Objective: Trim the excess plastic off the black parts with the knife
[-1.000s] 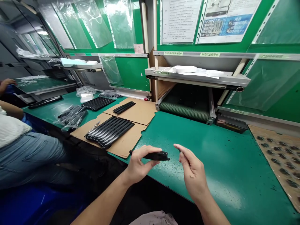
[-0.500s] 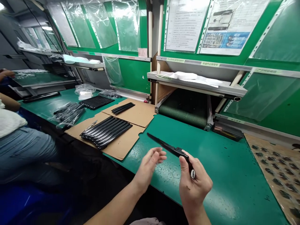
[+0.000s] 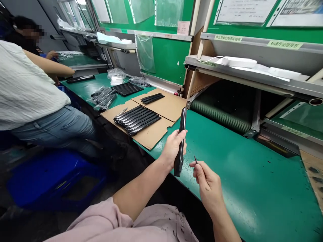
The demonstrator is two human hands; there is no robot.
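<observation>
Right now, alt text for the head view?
The left hand holds a long black strip upright over the green bench, while the right hand pinches a tiny dark piece beside it. More black strips lie on cardboard to the left.
</observation>
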